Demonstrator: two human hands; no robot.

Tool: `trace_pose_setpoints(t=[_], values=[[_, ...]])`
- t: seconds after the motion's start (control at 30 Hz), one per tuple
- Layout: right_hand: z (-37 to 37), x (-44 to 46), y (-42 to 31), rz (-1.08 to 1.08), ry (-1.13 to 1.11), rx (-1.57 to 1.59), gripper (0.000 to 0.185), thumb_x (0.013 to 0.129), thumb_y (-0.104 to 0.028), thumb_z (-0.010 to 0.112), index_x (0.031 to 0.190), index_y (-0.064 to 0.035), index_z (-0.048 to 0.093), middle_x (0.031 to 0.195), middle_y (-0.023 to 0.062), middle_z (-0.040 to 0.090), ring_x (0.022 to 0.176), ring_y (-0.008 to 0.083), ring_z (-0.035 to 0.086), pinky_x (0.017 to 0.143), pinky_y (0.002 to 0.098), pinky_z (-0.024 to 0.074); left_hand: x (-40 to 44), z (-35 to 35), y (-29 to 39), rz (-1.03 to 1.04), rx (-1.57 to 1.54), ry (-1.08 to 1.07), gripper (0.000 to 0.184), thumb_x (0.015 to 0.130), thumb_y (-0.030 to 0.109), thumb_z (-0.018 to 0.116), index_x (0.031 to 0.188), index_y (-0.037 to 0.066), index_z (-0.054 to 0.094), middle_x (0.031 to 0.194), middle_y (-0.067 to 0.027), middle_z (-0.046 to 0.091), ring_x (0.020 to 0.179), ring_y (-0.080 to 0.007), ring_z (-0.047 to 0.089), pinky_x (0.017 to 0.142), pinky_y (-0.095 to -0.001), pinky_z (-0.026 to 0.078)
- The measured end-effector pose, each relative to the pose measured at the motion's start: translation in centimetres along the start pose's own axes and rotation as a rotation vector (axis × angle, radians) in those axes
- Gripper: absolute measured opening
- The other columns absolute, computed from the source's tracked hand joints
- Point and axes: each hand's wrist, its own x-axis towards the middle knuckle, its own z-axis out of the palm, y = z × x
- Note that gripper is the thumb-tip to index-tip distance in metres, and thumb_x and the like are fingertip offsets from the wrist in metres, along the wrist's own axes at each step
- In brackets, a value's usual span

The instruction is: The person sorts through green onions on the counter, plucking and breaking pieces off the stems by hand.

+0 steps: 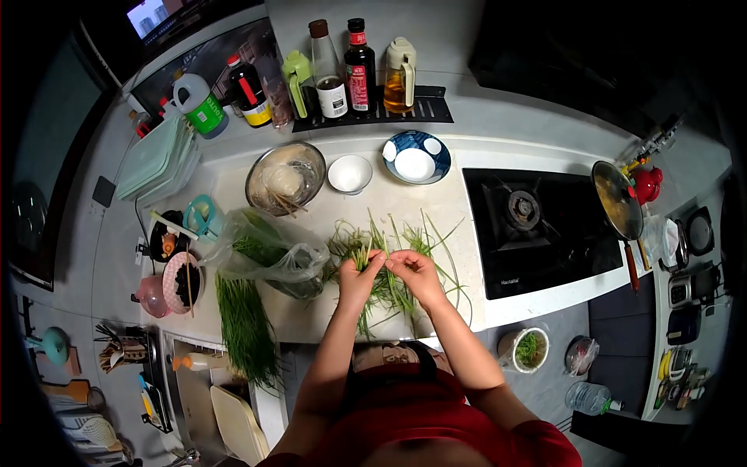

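My left hand (pixel 358 279) is closed in a pinch on a few chive stalks, their pale ends poking up past the fingers. Close beside it, my right hand (pixel 418 274) pinches at the same stalks, fingertips almost touching the left ones. Loose chives (pixel 379 305) lie scattered on the counter under and around both hands. Left of them sits a clear plastic bag (pixel 299 268) with green leaves inside. A thick bundle of long chives (pixel 243 327) hangs over the counter's front edge.
Behind the hands stand a metal bowl (pixel 261 204) of dough with chopsticks, a small white bowl (pixel 350 189) and a blue patterned bowl (pixel 440 173). A gas hob (pixel 498 268) is at the right. On the floor, a bin (pixel 510 359) contains green scraps.
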Motion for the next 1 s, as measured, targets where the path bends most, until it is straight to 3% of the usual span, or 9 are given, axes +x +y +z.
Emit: trace_pose_setpoints(t=[0.03,0.07,0.13,0.23,0.3,0.43,0.53,1.0], values=[[-0.1,-0.2,-0.4,0.059,0.011,0.100,0.016,0.080,-0.012,0.059,0.090,0.0009,0.060,0.086,0.0036,0.061,0.080,0.0089,0.053,0.076,0.0217,0.0397,-0.1,0.2,0.5,-0.049,-0.025,-0.026,0.019,0.076,0.015,0.064,0.087,-0.001,0.061,0.075,-0.0010,0.060,0.065,-0.0054,0.052,0.056,-0.0202,0.041],[-0.2,-0.5,-1.1,0.118,0.021,0.201,0.016,0.080,-0.012,0.058,0.090,0.0008,0.060,0.086,0.0036,0.061,0.080,0.0089,0.053,0.077,0.0216,0.0394,-0.4,0.4,1.0,-0.062,-0.050,-0.083,0.019,0.080,0.019,0.060,0.089,0.002,0.060,0.060,0.0039,0.049,0.046,-0.0007,0.032,0.039,-0.0178,0.022],[-0.7,-0.7,-1.2,0.229,0.001,0.330,0.019,0.083,-0.014,0.055,0.093,0.0013,0.059,0.086,0.0038,0.061,0.082,0.0095,0.054,0.079,0.0210,0.0385,-0.6,0.6,1.8,-0.101,-0.064,-0.140,0.020,0.081,0.020,0.059,0.090,0.002,0.060,0.058,0.0046,0.047,0.045,-0.0012,0.032,0.039,-0.0184,0.023],[-1.2,-0.8,-1.2,0.188,-0.131,0.228,0.018,0.084,-0.015,0.053,0.092,-0.0003,0.059,0.082,0.0046,0.061,0.080,0.0103,0.053,0.079,0.0226,0.0391,-0.6,0.9,1.9,-0.114,-0.046,-0.178,0.021,0.082,0.021,0.058,0.091,0.002,0.060,0.058,0.0043,0.048,0.045,-0.0015,0.033,0.040,-0.0187,0.024],[-1.2,-0.9,-1.6,0.163,-0.105,0.229,0.014,0.082,-0.010,0.055,0.090,0.0000,0.059,0.080,0.0057,0.061,0.078,0.0111,0.055,0.076,0.0222,0.0408,-0.8,0.8,2.2,-0.119,0.006,-0.169,0.022,0.082,0.022,0.057,0.091,0.002,0.060,0.061,0.0031,0.050,0.047,-0.0013,0.035,0.041,-0.0181,0.025],[-0.9,-0.9,-2.0,0.150,-0.033,0.239,0.010,0.079,-0.007,0.058,0.086,0.0002,0.059,0.081,0.0064,0.061,0.076,0.0107,0.056,0.073,0.0212,0.0418,-0.5,1.2,1.2,0.064,-0.046,-0.178,0.016,0.077,0.013,0.063,0.087,-0.001,0.061,0.067,0.0010,0.058,0.058,-0.0056,0.050,0.054,-0.0190,0.040],[-1.1,-1.0,-1.8,0.156,-0.012,0.205,0.010,0.079,-0.006,0.059,0.086,0.0006,0.059,0.082,0.0063,0.062,0.076,0.0096,0.056,0.072,0.0202,0.0417,-0.4,0.8,0.8,0.062,0.080,-0.140,0.015,0.076,0.010,0.064,0.084,-0.002,0.061,0.071,-0.0016,0.059,0.065,-0.0085,0.054,0.060,-0.0218,0.044],[-2.6,-1.6,-1.4,0.203,0.013,0.119,0.012,0.079,-0.008,0.059,0.087,0.0011,0.061,0.082,0.0060,0.063,0.077,0.0083,0.054,0.073,0.0196,0.0407,0.5,0.2,1.8,0.367,0.517,-0.058,0.020,0.076,0.018,0.063,0.081,-0.001,0.060,0.076,-0.0090,0.054,0.064,-0.0207,0.055,0.057,-0.0293,0.042]])
